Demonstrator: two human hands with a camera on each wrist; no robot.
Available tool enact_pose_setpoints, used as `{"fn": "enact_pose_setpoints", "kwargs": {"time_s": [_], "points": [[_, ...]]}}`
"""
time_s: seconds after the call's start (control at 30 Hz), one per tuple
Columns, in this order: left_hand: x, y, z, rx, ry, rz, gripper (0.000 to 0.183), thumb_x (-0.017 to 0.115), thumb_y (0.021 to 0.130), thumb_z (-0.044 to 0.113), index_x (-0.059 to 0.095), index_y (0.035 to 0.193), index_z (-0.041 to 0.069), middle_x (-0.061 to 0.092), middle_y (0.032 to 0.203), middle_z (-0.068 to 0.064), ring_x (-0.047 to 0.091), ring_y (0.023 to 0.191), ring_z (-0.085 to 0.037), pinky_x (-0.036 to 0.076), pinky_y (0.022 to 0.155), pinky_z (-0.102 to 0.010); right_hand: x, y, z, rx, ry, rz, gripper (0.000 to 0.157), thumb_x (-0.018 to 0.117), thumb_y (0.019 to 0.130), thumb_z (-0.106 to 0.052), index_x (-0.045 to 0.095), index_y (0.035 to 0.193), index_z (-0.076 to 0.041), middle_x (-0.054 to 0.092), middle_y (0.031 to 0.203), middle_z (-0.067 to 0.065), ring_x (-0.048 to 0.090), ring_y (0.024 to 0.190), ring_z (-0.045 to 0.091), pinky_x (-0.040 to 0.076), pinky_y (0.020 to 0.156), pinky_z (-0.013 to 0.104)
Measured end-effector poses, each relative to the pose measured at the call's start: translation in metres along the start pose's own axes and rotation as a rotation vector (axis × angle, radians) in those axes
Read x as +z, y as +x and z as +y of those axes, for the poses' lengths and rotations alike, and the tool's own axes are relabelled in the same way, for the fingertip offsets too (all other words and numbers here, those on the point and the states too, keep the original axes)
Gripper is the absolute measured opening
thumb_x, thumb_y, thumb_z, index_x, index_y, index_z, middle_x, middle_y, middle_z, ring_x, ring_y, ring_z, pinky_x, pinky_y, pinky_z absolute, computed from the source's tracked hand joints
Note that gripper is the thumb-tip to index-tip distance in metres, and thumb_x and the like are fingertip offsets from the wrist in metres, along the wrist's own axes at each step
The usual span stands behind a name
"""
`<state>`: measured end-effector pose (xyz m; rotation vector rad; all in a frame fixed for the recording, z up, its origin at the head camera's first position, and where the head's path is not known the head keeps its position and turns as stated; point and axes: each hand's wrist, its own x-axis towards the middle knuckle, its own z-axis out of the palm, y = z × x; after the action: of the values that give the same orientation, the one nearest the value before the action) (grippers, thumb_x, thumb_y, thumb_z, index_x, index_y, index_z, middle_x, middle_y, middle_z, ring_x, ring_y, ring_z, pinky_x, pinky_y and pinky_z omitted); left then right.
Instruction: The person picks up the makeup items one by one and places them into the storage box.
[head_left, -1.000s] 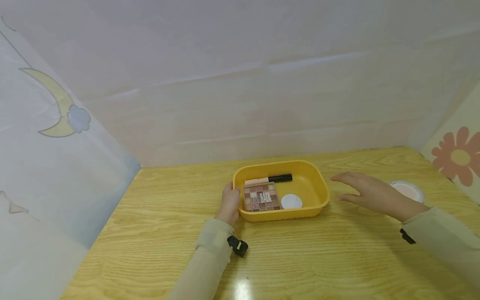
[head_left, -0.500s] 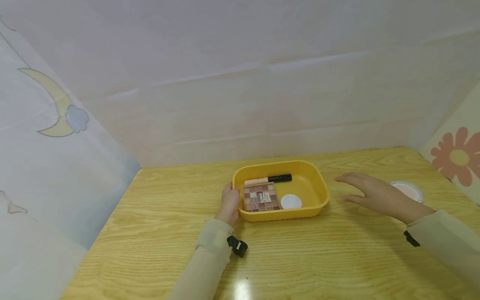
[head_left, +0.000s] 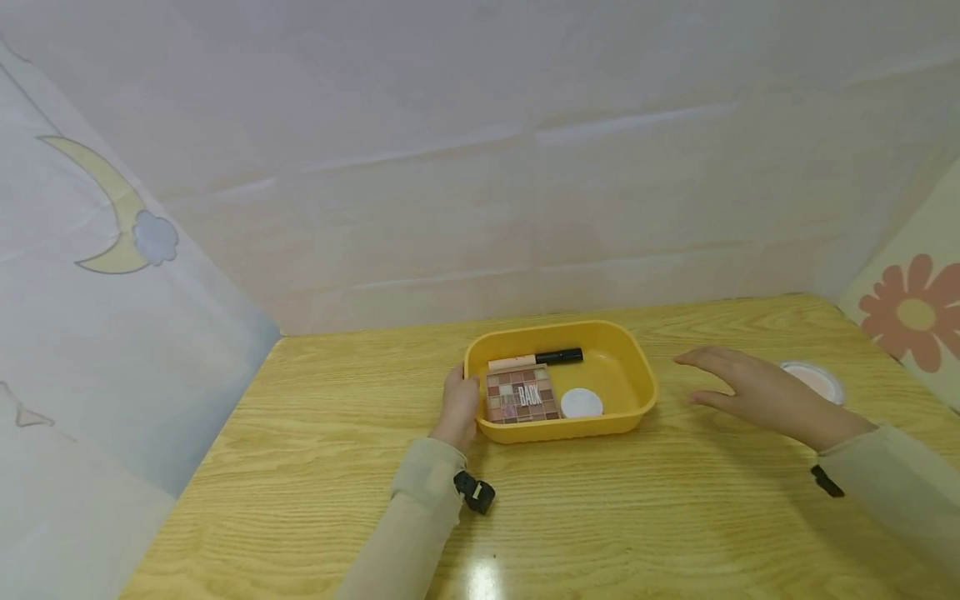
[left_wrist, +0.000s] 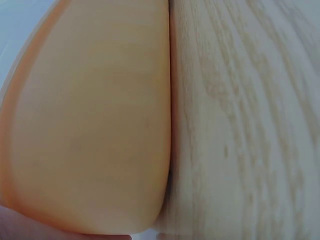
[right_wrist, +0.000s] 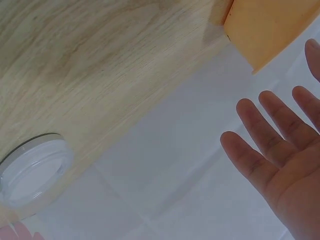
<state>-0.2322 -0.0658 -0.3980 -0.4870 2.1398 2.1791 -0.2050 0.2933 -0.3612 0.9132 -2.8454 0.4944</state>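
Note:
A yellow plastic bin (head_left: pixel 622 367) stands on the wooden table. My left hand (head_left: pixel 458 408) grips its left end, thumb at the rim and fingers along the outer wall; a strip of that hand (left_wrist: pixel 30 226) shows under the bin's side (left_wrist: pixel 90 125) in the left wrist view. Inside lie an eyeshadow palette (head_left: pixel 521 395) lettered "BACK", a slim pink tube with a black cap (head_left: pixel 559 357) and a round white disc (head_left: pixel 582 403). To the right of the bin my right hand (head_left: pixel 757 395) hovers with fingers extended and spread, palm (right_wrist: pixel 300 185) bare in the right wrist view.
Behind the right hand, a round clear-rimmed container (head_left: pixel 813 382) with a pale centre sits on the table (head_left: pixel 322 467). A pale cloth wall (head_left: pixel 420 208) rises along the table's back edge, with printed side panels left and right.
The right hand has drifted slightly to the right, away from the bin. The left hand, the bin and the things in it stay practically where they were.

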Motion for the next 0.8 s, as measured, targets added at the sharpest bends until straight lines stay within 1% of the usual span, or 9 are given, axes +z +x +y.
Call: {"fn": "enact_pose_setpoints", "kwargs": {"time_s": [0.23,0.47,0.6,0.8], "points": [[-0.001,-0.001,0.001,0.012,0.002,-0.004,0.046,0.031,0.100,-0.002,0.033,0.145,-0.008,0.036,0.148,-0.024,0.030,0.139,-0.037,0.024,0.115,-0.050,0.001,-0.005,0.002,0.030,0.019,-0.010,0.051,0.073,0.087,-0.015,0.055,0.131,0.003,0.058,0.126,0.024,0.052,0.116,0.046,0.045,0.090,0.061],[0.000,-0.004,0.001,0.027,0.032,0.001,0.045,0.032,0.101,-0.001,0.032,0.146,-0.008,0.035,0.148,-0.024,0.029,0.139,-0.038,0.025,0.114,-0.050,0.001,-0.008,0.003,0.032,0.004,0.003,0.052,0.074,0.086,-0.014,0.055,0.131,0.003,0.058,0.126,0.025,0.052,0.115,0.046,0.047,0.088,0.060],[0.000,-0.001,-0.001,0.013,0.012,-0.009,0.046,0.032,0.101,0.000,0.029,0.147,-0.008,0.033,0.150,-0.024,0.027,0.140,-0.038,0.023,0.115,-0.050,0.001,-0.009,0.004,0.032,-0.004,0.007,0.052,0.074,0.086,-0.014,0.055,0.130,0.005,0.057,0.126,0.026,0.052,0.115,0.047,0.047,0.088,0.060],[-0.001,0.000,0.000,-0.003,0.000,-0.016,0.046,0.031,0.102,0.000,0.029,0.147,-0.009,0.033,0.150,-0.025,0.028,0.140,-0.037,0.023,0.115,-0.050,0.002,-0.012,0.005,0.036,-0.001,0.010,0.051,0.074,0.085,-0.013,0.056,0.129,0.006,0.058,0.124,0.027,0.053,0.113,0.048,0.047,0.088,0.061]]}}
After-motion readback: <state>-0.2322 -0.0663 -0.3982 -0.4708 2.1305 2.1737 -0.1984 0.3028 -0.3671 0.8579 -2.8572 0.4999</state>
